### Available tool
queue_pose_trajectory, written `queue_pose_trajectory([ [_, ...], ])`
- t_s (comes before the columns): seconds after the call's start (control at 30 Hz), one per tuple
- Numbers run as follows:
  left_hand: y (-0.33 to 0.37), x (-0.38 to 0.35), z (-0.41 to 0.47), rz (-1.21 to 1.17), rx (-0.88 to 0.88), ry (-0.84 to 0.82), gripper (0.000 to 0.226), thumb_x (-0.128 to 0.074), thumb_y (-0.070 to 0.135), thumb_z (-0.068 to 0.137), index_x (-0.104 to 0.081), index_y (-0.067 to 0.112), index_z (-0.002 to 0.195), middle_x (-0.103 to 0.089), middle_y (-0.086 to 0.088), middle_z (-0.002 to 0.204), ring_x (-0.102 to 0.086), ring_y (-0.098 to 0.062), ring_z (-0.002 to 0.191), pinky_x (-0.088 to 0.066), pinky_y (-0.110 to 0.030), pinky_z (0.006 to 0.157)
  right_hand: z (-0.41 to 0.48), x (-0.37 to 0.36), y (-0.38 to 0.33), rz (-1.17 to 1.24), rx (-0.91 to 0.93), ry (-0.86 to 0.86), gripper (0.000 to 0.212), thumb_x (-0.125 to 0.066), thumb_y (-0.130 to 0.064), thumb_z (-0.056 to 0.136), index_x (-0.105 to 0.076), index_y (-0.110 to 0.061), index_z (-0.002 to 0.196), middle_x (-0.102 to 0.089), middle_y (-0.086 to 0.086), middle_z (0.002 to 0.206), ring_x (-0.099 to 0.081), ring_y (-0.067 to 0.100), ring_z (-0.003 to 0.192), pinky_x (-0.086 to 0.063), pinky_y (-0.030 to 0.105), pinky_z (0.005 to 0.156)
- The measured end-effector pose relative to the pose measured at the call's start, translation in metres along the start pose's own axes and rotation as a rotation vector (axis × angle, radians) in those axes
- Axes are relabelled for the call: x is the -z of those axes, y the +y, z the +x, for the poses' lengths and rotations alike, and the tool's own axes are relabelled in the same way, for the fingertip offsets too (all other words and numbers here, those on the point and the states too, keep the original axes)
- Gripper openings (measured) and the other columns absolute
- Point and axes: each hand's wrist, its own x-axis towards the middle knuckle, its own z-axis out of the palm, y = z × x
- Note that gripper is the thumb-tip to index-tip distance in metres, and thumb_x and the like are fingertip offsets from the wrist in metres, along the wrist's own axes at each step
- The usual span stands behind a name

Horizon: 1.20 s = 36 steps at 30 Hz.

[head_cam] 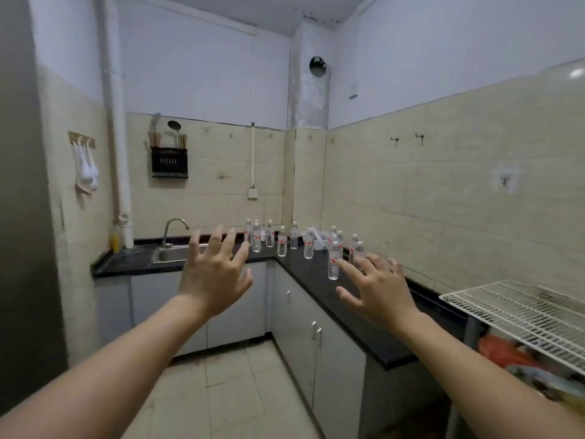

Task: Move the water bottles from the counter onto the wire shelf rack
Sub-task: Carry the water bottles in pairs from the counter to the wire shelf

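Several small clear water bottles [281, 245] with red-and-white labels stand upright on the black L-shaped counter [316, 274], clustered around its corner. The nearest bottle [333, 264] stands just beyond my right fingertips. My left hand [217, 267] is stretched out with fingers spread, holding nothing, in front of the sink area. My right hand [378, 288] is also spread and empty, over the counter's right run. The white wire shelf rack [519, 315] is at the right edge, its top shelf bare.
A steel sink [172, 253] with a tap sits in the counter at the left. A white box [318, 239] lies among the bottles. Grey cabinets run below the counter. Orange and other bags lie under the rack's top shelf. Tiled floor stretches ahead.
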Motion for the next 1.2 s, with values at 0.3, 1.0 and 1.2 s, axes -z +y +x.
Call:
queue_pose_trajectory([
  [0.3, 0.013, -0.077, 0.071, -0.013, 0.025, -0.027, 0.047, -0.046, 0.037, 0.074, -0.070, 0.004, 0.096, -0.067, -0.026, 0.104, -0.064, -0.041, 0.100, -0.044, -0.062, 0.083, 0.075, -0.068, 0.043, 0.057, 0.040, 0.078, 0.055, -0.041, -0.051, 0.088, -0.035, -0.028, 0.138, -0.041, 0.010, 0.143, -0.024, 0.027, 0.138, -0.018, 0.050, 0.107],
  [1.0, -0.109, -0.314, 0.077, -0.201, 0.791, -0.235, 0.054, -0.048, 0.036, 0.090, -0.037, 0.014, 0.138, -0.034, -0.015, 0.147, -0.026, -0.031, 0.136, -0.024, -0.047, 0.107, 0.299, -0.283, -0.067, 0.266, 0.355, -0.145, 0.057, -0.035, -0.048, 0.091, -0.022, -0.027, 0.142, -0.027, 0.007, 0.150, -0.013, 0.021, 0.141, -0.011, 0.048, 0.111],
  [1.2, -0.191, -0.380, 0.130, -0.193, 0.763, -0.228, 0.057, -0.044, 0.038, 0.091, -0.031, 0.017, 0.142, -0.029, -0.013, 0.150, -0.021, -0.028, 0.138, -0.021, -0.045, 0.108, 0.403, -0.326, -0.118, 0.242, 0.359, -0.144, 0.057, -0.036, -0.048, 0.091, -0.022, -0.028, 0.142, -0.027, 0.005, 0.150, -0.013, 0.021, 0.141, -0.013, 0.047, 0.111],
])
